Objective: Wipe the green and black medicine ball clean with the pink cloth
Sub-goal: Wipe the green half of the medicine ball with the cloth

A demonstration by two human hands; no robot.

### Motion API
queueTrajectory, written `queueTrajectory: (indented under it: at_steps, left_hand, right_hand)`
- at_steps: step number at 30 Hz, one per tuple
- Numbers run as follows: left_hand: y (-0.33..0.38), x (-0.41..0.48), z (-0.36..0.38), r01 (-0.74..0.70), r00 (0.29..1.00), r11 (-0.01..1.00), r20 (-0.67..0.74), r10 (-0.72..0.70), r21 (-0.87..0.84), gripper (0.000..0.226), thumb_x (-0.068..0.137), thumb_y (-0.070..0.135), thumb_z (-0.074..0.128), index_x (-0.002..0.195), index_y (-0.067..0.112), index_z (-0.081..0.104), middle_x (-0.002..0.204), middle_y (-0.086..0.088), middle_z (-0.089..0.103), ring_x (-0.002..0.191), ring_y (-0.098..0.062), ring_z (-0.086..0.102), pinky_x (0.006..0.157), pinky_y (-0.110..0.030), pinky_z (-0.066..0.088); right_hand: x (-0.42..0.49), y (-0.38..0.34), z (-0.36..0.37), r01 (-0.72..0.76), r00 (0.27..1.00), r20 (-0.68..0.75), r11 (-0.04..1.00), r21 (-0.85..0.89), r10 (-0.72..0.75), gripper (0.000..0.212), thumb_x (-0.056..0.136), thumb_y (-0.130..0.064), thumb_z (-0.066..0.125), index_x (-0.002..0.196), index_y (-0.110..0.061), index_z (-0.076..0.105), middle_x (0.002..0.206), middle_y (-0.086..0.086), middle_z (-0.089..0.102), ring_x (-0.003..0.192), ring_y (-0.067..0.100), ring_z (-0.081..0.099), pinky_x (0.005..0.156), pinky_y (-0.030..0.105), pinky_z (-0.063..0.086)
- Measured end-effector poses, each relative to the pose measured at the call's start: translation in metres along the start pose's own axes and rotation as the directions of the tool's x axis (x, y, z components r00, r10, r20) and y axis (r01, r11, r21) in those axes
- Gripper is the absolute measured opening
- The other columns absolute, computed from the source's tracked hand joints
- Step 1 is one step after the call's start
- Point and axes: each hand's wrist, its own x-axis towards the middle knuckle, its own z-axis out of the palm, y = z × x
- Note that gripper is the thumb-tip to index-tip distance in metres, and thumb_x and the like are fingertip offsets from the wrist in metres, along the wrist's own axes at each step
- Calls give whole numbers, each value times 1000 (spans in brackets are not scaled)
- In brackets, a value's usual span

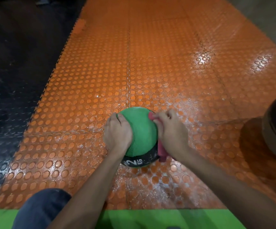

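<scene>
From the head view, the green and black medicine ball [140,136] sits on the orange studded floor mat [150,71]. The left hand [117,133] cups the ball's left side, fingers curled over its top. The right hand [172,129] clutches the pink cloth [162,152], pressing it against the ball's right side.

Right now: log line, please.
left hand: grips medicine ball | right hand: holds pink cloth against it | ball: rests on orange mat

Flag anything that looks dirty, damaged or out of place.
White powdery residue covers the orange studded mat around the medicine ball, thickest to its right; the ball's black band also shows whitish smears.
</scene>
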Motion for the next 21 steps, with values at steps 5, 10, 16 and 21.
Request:
queueTrajectory:
  at_steps: [5,10,16,21]
  left_hand:
    - [-6,10,4,60,998,997,-29,-61,-38,42,98,34,22,113,12,55,112,-10,62,100,-29,57,91,-45,45]
    - [-2,10,7,27,998,999,-52,-28,-21,50,93,38,17,108,10,56,102,-10,64,93,-29,59,86,-44,47]
    - [-10,10,7,30,999,999,-43,-32,-36,58,91,43,14,126,12,49,121,-10,60,108,-30,56,97,-47,42]
    - [-11,2,6,24,999,999,-45,-25,-38,49,99,38,21,139,15,39,141,-5,46,128,-26,43,109,-45,30]
  right_hand:
    - [-30,-8,3,41,997,71,999,27,-43,38,88,-48,34,96,-21,60,82,-5,53,60,6,44,54,22,42]
    - [-74,-9,9,272,931,252,962,8,-265,35,86,-54,40,100,-23,48,77,-4,60,58,6,52,48,13,42]
    - [-3,11,1,-112,992,57,993,30,110,27,92,-35,41,103,-19,59,89,-6,47,62,-4,40,49,8,35]
    - [-24,-14,-2,2,1000,29,991,134,-6,19,90,-33,39,98,-23,54,83,3,52,58,9,47,43,22,48]
